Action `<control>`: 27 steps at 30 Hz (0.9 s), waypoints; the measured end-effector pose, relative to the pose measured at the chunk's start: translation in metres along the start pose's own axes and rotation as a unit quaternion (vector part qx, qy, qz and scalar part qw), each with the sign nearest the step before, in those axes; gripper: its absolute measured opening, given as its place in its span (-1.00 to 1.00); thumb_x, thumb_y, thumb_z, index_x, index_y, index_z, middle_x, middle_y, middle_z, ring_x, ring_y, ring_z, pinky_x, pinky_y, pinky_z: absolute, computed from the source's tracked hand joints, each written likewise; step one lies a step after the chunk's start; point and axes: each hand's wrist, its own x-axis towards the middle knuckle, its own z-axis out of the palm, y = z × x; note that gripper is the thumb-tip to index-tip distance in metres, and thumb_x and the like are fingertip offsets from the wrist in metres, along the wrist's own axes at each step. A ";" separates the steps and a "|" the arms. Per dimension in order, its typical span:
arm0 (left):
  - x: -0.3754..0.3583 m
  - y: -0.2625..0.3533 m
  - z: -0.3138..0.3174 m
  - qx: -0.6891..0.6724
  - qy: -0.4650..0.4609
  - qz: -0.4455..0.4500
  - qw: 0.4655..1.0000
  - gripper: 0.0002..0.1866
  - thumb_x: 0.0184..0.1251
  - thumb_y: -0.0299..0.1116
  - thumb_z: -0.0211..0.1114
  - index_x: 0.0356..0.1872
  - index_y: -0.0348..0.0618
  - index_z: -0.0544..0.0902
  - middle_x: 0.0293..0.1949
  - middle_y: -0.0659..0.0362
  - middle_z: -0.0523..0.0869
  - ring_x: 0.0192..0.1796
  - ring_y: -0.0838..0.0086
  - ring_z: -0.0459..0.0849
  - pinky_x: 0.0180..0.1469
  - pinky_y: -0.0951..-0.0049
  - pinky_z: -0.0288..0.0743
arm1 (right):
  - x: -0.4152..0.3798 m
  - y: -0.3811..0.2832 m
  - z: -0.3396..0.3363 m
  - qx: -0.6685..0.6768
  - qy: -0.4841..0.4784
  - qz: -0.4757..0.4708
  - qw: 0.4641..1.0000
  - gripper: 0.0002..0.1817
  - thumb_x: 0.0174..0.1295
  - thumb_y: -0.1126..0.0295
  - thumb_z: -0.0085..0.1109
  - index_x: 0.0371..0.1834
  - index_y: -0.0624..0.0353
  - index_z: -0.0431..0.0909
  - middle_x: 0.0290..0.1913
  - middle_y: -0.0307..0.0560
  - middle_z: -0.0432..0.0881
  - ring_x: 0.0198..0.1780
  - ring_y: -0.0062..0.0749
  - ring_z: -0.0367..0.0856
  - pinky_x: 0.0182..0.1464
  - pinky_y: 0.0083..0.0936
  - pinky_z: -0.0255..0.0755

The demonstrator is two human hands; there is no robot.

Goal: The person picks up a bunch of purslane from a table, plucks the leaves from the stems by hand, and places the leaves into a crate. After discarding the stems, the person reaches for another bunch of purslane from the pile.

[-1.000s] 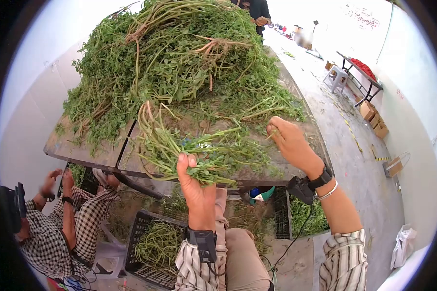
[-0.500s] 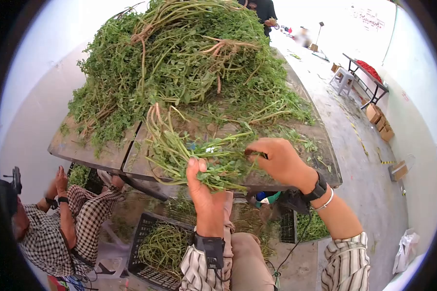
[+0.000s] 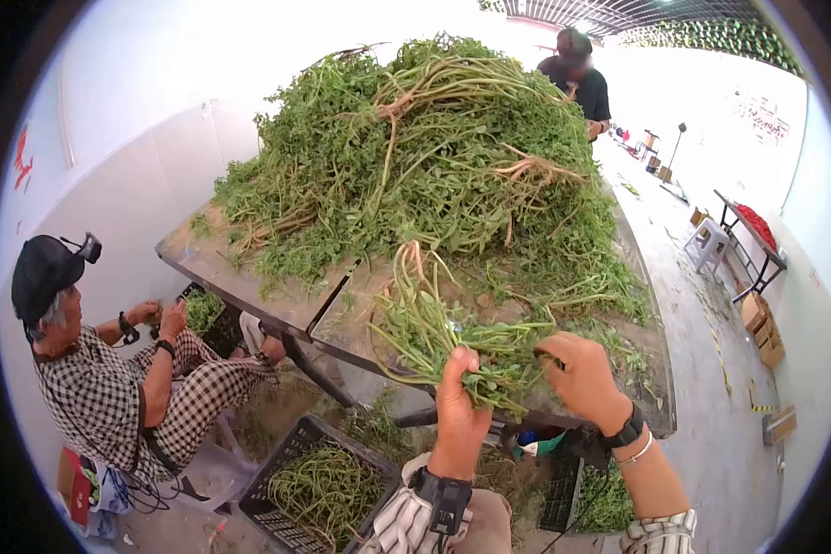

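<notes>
My left hand (image 3: 462, 411) is closed around a bunch of leafy green stems (image 3: 425, 319), above the table's front edge. The bunch's pale pinkish root ends point up and away, and its leaves spread to the right. My right hand (image 3: 586, 380) is beside the leafy end, with fingers curled in a pinch. A small dark spot shows at those fingertips; what they hold is hidden. Behind both hands, a large heap of the same leafy plants (image 3: 452, 157) covers much of the table (image 3: 240, 277).
Below to the left is a black crate (image 3: 266, 480) of trimmed stems; another crate (image 3: 563, 494) with greens stands under the table at right. A seated person (image 3: 111, 369) works at left, and another person (image 3: 586, 88) is behind the heap. A white stool (image 3: 708, 242) stands far right.
The view has tilted up and swung left, so both people show more fully. My left hand still grips the bunch; my right hand stays at its leafy end, fingers still curled.
</notes>
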 end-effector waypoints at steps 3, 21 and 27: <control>0.003 -0.002 -0.002 -0.015 -0.016 0.009 1.000 -0.74 0.30 -0.15 0.15 -0.50 0.02 0.35 -0.48 0.40 0.35 -0.38 0.65 0.46 -0.29 0.53 0.39 | 0.001 0.005 -0.001 0.049 0.018 0.006 0.999 -0.80 -0.08 0.52 0.10 -0.32 0.28 0.53 -0.36 0.07 0.56 -0.34 -0.05 0.54 -0.30 -0.33 0.42; -0.006 0.007 0.009 -0.018 -0.021 0.028 0.999 -0.74 0.29 -0.16 0.15 -0.57 0.13 0.37 -0.51 0.43 0.45 -0.29 0.51 0.51 -0.25 0.34 0.44 | -0.007 0.019 -0.046 0.254 0.085 0.256 0.929 -0.84 0.10 0.43 -0.04 -0.34 0.24 0.51 -0.43 -0.22 0.53 -0.50 -0.65 0.36 -0.45 -0.59 0.30; -0.009 0.001 0.013 -0.023 -0.044 0.024 0.998 -0.72 0.29 -0.14 0.16 -0.59 0.11 0.38 -0.57 0.48 0.43 -0.29 0.54 0.49 -0.24 0.35 0.42 | -0.013 0.028 -0.024 0.139 0.087 0.007 0.987 -0.74 0.07 0.48 0.01 -0.15 0.29 0.52 -0.35 -0.03 0.60 -0.47 -0.52 0.45 -0.37 -0.54 0.36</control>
